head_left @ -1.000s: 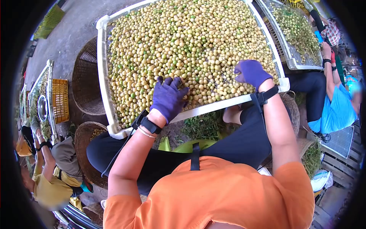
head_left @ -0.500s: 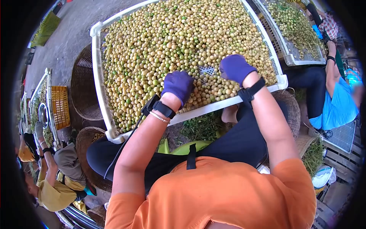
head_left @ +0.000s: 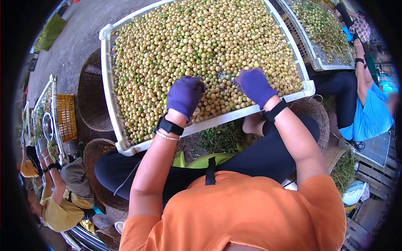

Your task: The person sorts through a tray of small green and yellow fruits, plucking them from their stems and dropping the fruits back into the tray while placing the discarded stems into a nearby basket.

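A white plastic tray [head_left: 108, 83] with a perforated bottom holds a thick layer of small round fruits [head_left: 184, 46], mostly pale yellow with some green. My left hand [head_left: 183, 98], in a purple glove, is over the fruits near the tray's front edge. Its fingers are curled inward, and what they hold, if anything, is hidden. To its right, my right hand [head_left: 255, 87], gloved the same way, is among the fruits with fingers bent down and closed. I cannot make out whether a fruit is in them. Between the hands a little of the perforated bottom shows.
Wicker baskets [head_left: 97, 96] stand left of the tray, with another basket [head_left: 316, 119] by my right knee. Green stems [head_left: 222, 138] lie beneath the tray. People sit at other trays on the right [head_left: 314, 58] and left. A yellow crate [head_left: 66, 117] stands at left.
My left hand has shifted slightly left and turned its fingers inward. My right hand has come down a little toward me. Fruits have rolled over part of the bare patch between them.
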Action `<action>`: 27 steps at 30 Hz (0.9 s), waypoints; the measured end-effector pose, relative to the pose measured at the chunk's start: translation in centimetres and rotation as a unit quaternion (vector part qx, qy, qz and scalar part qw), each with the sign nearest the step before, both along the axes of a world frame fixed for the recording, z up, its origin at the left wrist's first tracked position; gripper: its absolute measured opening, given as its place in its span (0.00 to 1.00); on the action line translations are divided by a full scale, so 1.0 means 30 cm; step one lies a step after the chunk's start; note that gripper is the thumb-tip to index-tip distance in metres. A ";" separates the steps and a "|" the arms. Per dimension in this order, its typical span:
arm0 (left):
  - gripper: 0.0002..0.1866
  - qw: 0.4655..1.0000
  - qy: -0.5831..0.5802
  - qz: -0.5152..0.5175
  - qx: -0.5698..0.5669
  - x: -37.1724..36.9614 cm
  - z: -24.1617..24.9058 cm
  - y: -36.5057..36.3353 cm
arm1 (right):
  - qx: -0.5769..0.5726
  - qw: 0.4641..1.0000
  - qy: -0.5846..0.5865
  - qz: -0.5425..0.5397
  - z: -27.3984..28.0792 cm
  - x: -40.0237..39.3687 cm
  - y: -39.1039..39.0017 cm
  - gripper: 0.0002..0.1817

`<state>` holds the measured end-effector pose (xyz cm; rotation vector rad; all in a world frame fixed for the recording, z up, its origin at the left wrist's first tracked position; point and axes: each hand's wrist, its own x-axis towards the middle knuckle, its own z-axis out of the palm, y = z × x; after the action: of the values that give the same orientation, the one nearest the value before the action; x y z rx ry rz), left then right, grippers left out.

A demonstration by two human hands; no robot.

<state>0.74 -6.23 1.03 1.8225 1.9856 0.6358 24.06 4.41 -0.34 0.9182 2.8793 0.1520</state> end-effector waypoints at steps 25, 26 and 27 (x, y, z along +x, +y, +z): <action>0.14 0.568 -0.802 0.166 -0.083 -0.106 -0.059 -0.194 | -0.609 0.671 0.369 -0.208 0.252 0.045 -0.109 0.16; 0.13 0.575 -0.796 0.165 -0.090 -0.110 -0.062 -0.200 | -0.614 0.662 0.374 -0.211 0.248 0.043 -0.118 0.16; 0.13 0.582 -0.790 0.163 -0.097 -0.112 -0.057 -0.202 | -0.619 0.654 0.380 -0.214 0.244 0.045 -0.123 0.16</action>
<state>-2.61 -12.30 -0.66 0.1462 0.8749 1.3510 25.41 0.71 6.98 1.3147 2.0828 -2.3322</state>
